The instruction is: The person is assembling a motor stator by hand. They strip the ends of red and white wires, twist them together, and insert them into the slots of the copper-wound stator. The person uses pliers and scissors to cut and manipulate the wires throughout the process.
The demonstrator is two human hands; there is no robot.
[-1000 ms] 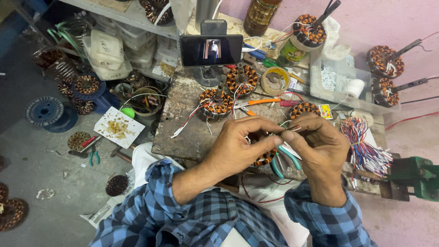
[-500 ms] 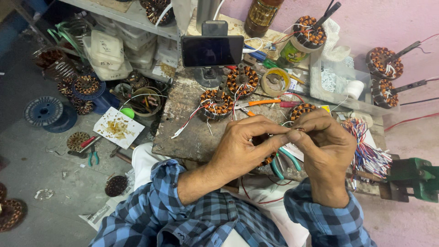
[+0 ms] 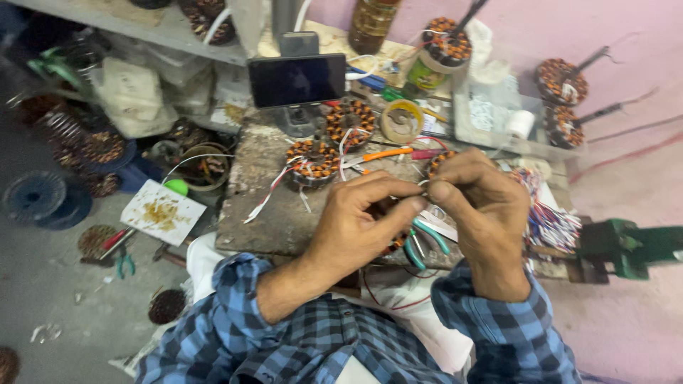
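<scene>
The bare workbench (image 3: 263,213) at nine o'clock of the left hand (image 3: 363,227) lay open — a wound stator (image 3: 311,161) (trailing white leads) blocked eleven o'clock, and a wire bundle (image 3: 548,217) crowded three o'clock of the right hand (image 3: 484,213).

Both hands meet over the counter (image 3: 263,213): the left hand (image 3: 363,227) and right hand (image 3: 480,213) pinch a thin wire (image 3: 425,183) above a partly hidden stator (image 3: 390,245); green-handled pliers (image 3: 420,245) lie beneath.
</scene>
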